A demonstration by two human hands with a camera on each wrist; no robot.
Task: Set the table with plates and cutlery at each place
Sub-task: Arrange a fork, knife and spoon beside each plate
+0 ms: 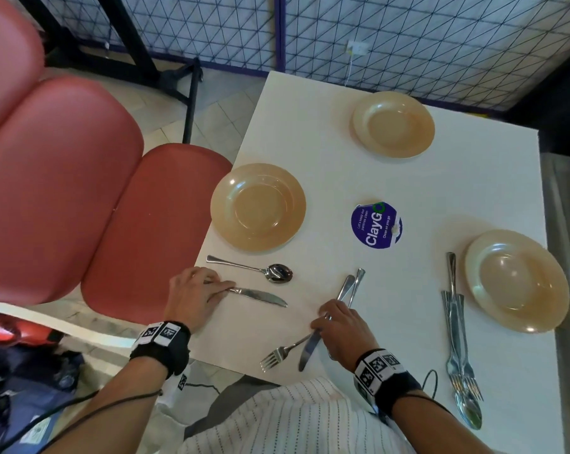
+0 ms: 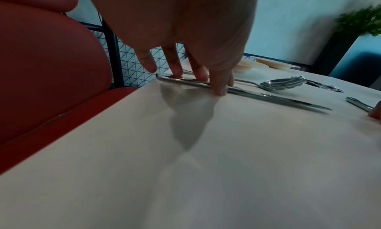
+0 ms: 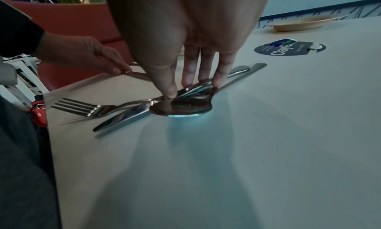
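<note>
Three tan plates stand on the white table point(image 1: 408, 198): a near-left plate point(image 1: 258, 206), a far plate point(image 1: 394, 124) and a right plate point(image 1: 516, 286). Below the near-left plate lie a spoon point(image 1: 254, 268) and a knife point(image 1: 264, 296). My left hand point(image 1: 226, 290) pinches that knife's handle point(image 2: 185, 81) against the table, thumb on the near side. My right hand point(image 1: 321, 319) arches over a bundle of a fork point(image 3: 82, 107), a second knife point(image 3: 123, 118) and a second spoon point(image 3: 181, 107), with thumb and fingertips pinching it at the middle.
Another cutlery set point(image 1: 455, 322) lies beside the right plate. A round blue sticker point(image 1: 376, 225) marks the table's middle. A red padded bench point(image 1: 80, 191) runs along the table's left edge. A mesh partition point(image 1: 408, 44) stands behind the table.
</note>
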